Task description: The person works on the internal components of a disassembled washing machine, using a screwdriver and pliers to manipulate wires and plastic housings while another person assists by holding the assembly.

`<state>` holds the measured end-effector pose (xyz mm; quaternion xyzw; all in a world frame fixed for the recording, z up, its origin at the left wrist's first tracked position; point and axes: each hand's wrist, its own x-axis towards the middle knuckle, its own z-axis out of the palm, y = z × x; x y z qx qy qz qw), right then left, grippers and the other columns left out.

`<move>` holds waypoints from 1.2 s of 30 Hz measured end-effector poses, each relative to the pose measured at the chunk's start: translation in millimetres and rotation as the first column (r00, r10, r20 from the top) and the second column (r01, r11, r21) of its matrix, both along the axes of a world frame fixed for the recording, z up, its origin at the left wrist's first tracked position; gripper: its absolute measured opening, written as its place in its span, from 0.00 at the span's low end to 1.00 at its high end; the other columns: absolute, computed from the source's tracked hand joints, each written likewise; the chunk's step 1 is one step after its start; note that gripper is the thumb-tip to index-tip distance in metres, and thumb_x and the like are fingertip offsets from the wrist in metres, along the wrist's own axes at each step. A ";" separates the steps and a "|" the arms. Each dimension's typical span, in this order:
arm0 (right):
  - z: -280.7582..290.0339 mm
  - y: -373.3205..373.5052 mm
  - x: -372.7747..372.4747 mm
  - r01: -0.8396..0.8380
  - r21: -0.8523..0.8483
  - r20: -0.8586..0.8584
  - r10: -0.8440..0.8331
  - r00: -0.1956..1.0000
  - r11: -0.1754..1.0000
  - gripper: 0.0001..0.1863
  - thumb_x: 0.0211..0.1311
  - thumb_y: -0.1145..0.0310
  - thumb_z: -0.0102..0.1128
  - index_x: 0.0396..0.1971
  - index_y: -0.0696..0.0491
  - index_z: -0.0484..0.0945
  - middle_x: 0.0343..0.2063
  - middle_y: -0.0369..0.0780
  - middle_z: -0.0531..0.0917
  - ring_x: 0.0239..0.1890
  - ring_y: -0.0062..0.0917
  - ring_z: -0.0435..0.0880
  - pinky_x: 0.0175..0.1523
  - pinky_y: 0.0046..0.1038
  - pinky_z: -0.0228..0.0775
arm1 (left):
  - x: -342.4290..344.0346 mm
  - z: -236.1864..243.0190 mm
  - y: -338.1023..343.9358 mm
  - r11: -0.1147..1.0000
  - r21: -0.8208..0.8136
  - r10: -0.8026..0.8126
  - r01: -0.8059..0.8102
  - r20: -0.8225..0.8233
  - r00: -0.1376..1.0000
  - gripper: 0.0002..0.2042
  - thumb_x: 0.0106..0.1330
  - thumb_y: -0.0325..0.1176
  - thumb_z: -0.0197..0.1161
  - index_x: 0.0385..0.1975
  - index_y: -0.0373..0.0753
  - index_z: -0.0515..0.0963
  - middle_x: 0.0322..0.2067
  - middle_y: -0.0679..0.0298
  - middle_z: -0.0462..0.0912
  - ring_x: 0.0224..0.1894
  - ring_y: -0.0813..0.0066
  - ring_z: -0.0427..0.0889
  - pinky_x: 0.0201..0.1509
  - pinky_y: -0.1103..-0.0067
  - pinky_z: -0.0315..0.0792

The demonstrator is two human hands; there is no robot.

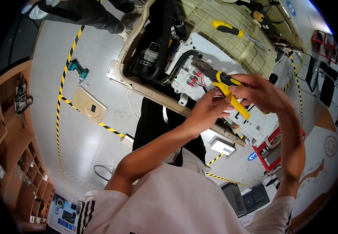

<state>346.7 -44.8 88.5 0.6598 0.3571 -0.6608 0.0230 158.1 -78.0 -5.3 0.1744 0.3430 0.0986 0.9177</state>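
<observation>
Gripping pliers (224,85), both hands' grip, nose forward

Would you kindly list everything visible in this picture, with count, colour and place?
Yellow-and-black-handled pliers: one, held in both hands, jaws at the white module.
White plastic wiring module with red connectors: one, inside the appliance.
Beige overturned appliance housing: one, upper centre.
Yellow-and-black-handled screwdriver: one, lying on the ribbed housing.
Black corrugated hose: one, curving over the module.
Teal cordless drill: one, on the grey floor, left.
Beige flat panel: one, on the floor by the striped tape.
Yellow-black floor tape: several strips.
Wooden shelving: one unit, far left.
Left hand: one, on the pliers' handle.
Right hand: one, gripping the pliers.
</observation>
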 end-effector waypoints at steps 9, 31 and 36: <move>-8.9 -58.5 -81.2 0.544 -0.063 -0.271 -0.539 0.797 0.836 0.19 0.73 0.57 0.52 0.50 0.58 0.70 0.31 0.36 0.79 0.33 0.16 0.76 0.38 0.22 0.68 | -83.0 22.4 2.8 0.996 -0.009 -0.086 0.086 -0.153 0.985 0.14 0.78 0.40 0.49 0.53 0.37 0.67 0.45 0.62 0.78 0.43 0.74 0.84 0.50 0.71 0.82; -29.4 -36.0 -159.0 0.754 0.133 -0.171 -0.734 0.657 0.643 0.31 0.62 0.50 0.59 0.47 0.66 0.68 0.36 0.51 0.82 0.39 0.37 0.85 0.46 0.33 0.75 | -132.2 2.0 77.8 0.845 0.240 -0.338 0.479 -0.455 0.824 0.23 0.78 0.43 0.50 0.62 0.29 0.68 0.38 0.63 0.81 0.36 0.84 0.78 0.40 0.85 0.75; -29.3 -31.2 -160.0 0.751 0.195 -0.125 -0.744 0.657 0.631 0.31 0.62 0.50 0.60 0.46 0.65 0.68 0.36 0.51 0.83 0.37 0.38 0.85 0.46 0.34 0.75 | -131.6 -6.9 83.7 0.843 0.206 -0.384 0.497 -0.418 0.823 0.24 0.78 0.43 0.50 0.63 0.29 0.68 0.44 0.62 0.81 0.43 0.83 0.78 0.47 0.83 0.74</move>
